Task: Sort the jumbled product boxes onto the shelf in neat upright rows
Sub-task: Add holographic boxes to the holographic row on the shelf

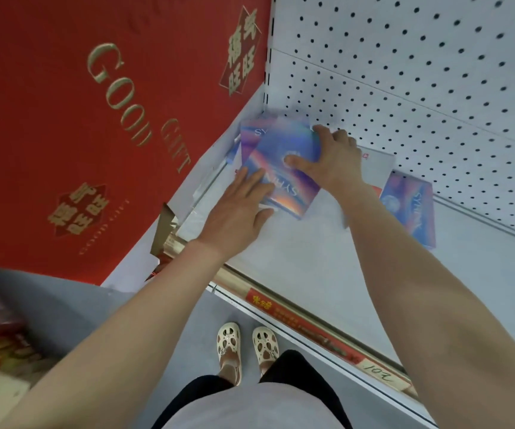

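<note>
1. The right hand point(332, 161) is gripping a purple-blue product box point(284, 168) just above the centre of the frame, thumb lying across its printed face and fingers curled round its upper edge.
2. The left hand point(237, 212) is resting on the same box's lower left edge with straight, relaxed fingers, grasping nothing.
3. This box is overlapping a second matching box point(251, 136) in the back corner of the white shelf point(296, 258), where the pegboard back point(420, 72) is meeting the side wall.
4. Another box of the same print point(411, 209) is lying at right of centre, well apart from the hands, against the foot of the pegboard.
5. A large red gift box point(64, 119) reading "GOOD GIFT" is filling the upper left of the frame.
6. Cream perforated shoes point(245, 348) are showing at bottom centre, below the shelf's price strip point(312, 329).
</note>
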Motion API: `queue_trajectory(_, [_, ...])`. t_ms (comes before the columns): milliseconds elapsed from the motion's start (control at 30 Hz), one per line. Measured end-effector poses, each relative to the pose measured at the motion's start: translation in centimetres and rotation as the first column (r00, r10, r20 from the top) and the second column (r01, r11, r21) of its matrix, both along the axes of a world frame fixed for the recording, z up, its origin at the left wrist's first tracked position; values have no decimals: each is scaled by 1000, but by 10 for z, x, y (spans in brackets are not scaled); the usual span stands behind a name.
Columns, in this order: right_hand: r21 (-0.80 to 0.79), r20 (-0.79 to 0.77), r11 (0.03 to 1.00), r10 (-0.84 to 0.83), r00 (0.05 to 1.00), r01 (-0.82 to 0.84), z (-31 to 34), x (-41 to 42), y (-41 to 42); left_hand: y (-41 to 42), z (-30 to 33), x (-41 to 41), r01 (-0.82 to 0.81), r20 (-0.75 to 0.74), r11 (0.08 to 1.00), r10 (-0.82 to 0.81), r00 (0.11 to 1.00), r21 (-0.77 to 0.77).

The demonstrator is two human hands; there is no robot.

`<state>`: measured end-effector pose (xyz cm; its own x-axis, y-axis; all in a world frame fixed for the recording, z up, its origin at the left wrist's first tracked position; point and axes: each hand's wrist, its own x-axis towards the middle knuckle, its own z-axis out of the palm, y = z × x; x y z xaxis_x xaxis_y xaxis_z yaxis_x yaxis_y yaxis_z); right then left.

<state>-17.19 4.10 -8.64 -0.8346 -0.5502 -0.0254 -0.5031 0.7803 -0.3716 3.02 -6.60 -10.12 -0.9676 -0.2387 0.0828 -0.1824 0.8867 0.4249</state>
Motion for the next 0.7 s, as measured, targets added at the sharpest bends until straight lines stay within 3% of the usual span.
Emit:
queue_trajectory(133, [-4,313,982,-177,933,188,5,1,28,-4,0,-20,-50,-4,997,51,999,59])
queue_trajectory(233, [-126,379,931,-273,884,342,2,8,57,-2,-1,-42,-193,7,975,194,981,113])
queue_trajectory(333, [-327,467,728,-429,773,602,0,20,87,-7,-4,-64,-260,96,957,249,964,125])
queue_trajectory(400, [-410,469,586,-521,713,699,3,28,104,-8,-11,-71,-187,170,981,192,967,-49])
queue_trajectory(433, [-410,449,566,-557,699,715,4,32,112,-7,-14,-72,-147,188,983,166,968,-114])
queue_trajectory(500, [-308,383,624,-610,694,718,5,38,124,-4,-17,-68,-117,191,984,141,971,-131])
queue_trajectory(567, [-89,263,745,-623,737,661,5,43,133,2,-17,-60,-113,168,990,127,978,-86])
queue_trajectory(633, [96,77,822,-568,819,561,5,46,138,10,-16,-48,-91,127,993,100,987,-73])
queue_trajectory(700, [106,10,901,-424,906,421,9,46,136,21,-16,-33,-52,55,997,55,997,-55])
